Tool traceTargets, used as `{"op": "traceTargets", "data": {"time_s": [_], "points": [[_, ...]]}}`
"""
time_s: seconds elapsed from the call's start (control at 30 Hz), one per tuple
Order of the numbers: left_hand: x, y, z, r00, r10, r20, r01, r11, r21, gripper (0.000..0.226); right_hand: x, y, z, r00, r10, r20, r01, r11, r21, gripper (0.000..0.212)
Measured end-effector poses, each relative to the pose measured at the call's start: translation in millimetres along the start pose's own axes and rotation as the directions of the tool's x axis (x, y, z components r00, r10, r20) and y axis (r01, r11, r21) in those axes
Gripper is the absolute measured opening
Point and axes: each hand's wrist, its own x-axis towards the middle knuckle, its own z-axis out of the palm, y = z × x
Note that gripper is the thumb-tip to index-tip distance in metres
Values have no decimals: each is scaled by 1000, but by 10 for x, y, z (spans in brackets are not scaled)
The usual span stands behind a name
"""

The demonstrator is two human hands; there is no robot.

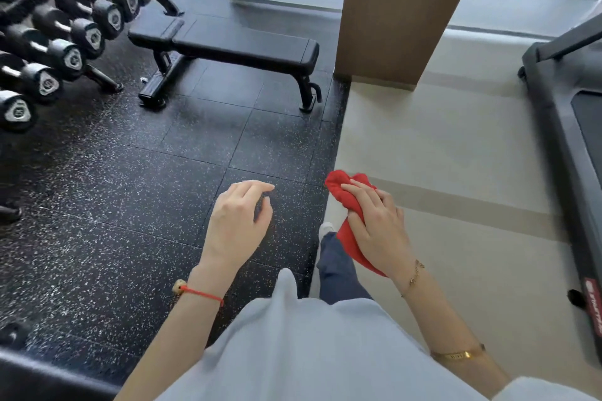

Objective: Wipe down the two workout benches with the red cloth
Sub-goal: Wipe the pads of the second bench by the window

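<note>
A black flat workout bench (228, 42) stands on the dark rubber floor well ahead of me, its pad bare. My right hand (378, 221) grips the bunched red cloth (345, 192) in the air over the edge between the rubber and the pale floor. My left hand (237, 221) hangs beside it with loosely curled fingers and holds nothing. Both hands are far from the bench. A black padded edge (49, 374) at the bottom left could be a second bench; I cannot tell.
A dumbbell rack (65, 26) fills the left side, close to the bench's head end. A wooden pillar (400, 10) rises right of the bench. A treadmill (573, 127) lines the right edge. My leg and white shoe (325, 229) are below the hands.
</note>
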Motion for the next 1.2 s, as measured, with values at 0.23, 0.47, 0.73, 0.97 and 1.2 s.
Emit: {"op": "traceTargets", "data": {"time_s": [0.23,0.47,0.73,0.97,1.2], "points": [[1340,-179,270,999,-22,-32,22,1000,11,21,1536,201,-175,999,-48,-21,48,998,26,45],[2602,-316,403,986,-113,-125,114,993,-2,20,3134,212,-449,981,-187,47,189,982,-26,45],[3786,-727,438,961,-226,-157,228,974,-5,21,4558,13,-376,956,-255,148,262,965,-27,45],[4980,-1470,435,966,-225,-125,225,974,-11,22,5793,-289,-42,963,-221,154,224,975,-5,46],[6363,-2410,173,988,-141,-66,143,990,21,23,7157,-876,252,988,-124,87,123,992,14,49]]}}
